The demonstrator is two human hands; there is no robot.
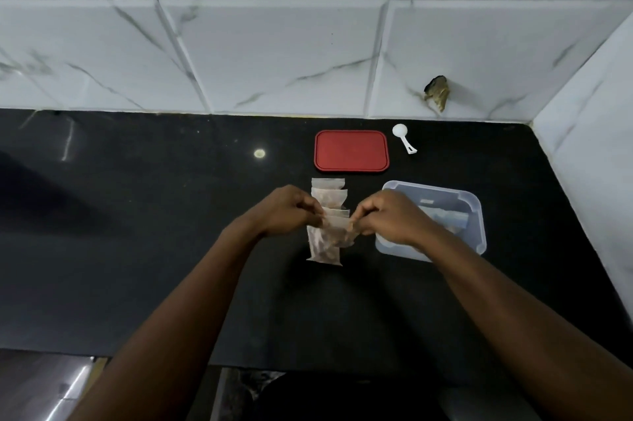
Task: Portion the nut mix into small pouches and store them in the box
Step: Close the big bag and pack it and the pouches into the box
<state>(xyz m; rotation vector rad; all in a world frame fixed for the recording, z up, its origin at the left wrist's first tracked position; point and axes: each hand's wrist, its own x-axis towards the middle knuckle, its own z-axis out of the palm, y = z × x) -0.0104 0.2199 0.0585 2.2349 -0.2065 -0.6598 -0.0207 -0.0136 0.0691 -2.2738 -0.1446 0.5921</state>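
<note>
I am pinching a filled pouch between my left hand and right hand, probably sealing it. Other filled pouches are lying just beyond; the box by my right hand is awaiting them.

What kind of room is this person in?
Most likely a kitchen: a black stone-like countertop runs against a white tiled wall, and a white measuring scoop lies near a red lid and a clear box.

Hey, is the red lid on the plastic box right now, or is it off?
Off. The red lid lies flat on the black counter, apart from the clear box, whose top is uncovered.
</note>
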